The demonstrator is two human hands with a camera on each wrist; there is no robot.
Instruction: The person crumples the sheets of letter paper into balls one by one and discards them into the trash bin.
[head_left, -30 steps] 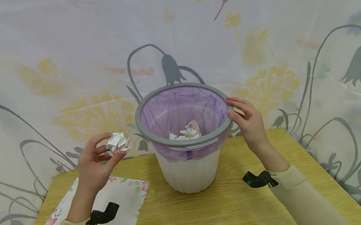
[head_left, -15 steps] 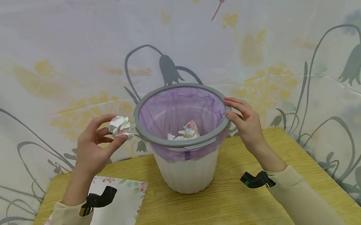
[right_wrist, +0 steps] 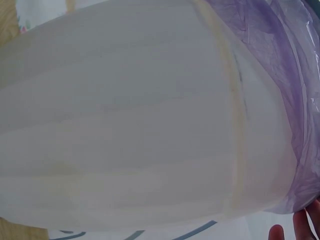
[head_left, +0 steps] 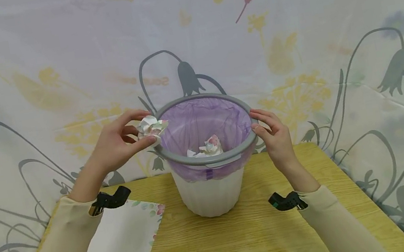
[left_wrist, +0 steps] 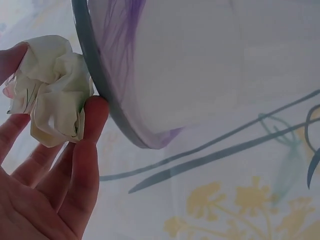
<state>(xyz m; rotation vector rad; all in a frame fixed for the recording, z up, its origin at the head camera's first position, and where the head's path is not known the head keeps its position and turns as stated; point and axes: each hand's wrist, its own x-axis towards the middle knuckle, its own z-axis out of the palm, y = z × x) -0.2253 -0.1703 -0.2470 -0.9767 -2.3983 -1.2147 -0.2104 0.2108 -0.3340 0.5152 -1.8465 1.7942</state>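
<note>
A crumpled ball of floral-edged paper (head_left: 152,127) is pinched between the thumb and fingers of my left hand (head_left: 118,142). This hand is at the left side of the trash can's grey rim (head_left: 207,159); in the left wrist view the paper ball (left_wrist: 57,90) overlaps the rim's edge. The white trash can (head_left: 213,193) stands upright, lined with a purple bag (head_left: 200,113). Inside it lie crumpled papers (head_left: 211,146). My right hand (head_left: 278,140) holds the rim at the right side, thumb and fingertips on it. In the right wrist view, only some fingertips (right_wrist: 302,225) show beside the bag.
A flat sheet of paper with a flower border (head_left: 125,241) lies on the wooden table (head_left: 222,247), left of the can and partly behind my left forearm. A flower-printed cloth (head_left: 288,18) hangs behind the table. Each wrist wears a black camera mount (head_left: 111,198).
My left hand has risen and moved right with the paper ball, from over the flat sheet to the can's rim. My right hand has stayed at the rim.
</note>
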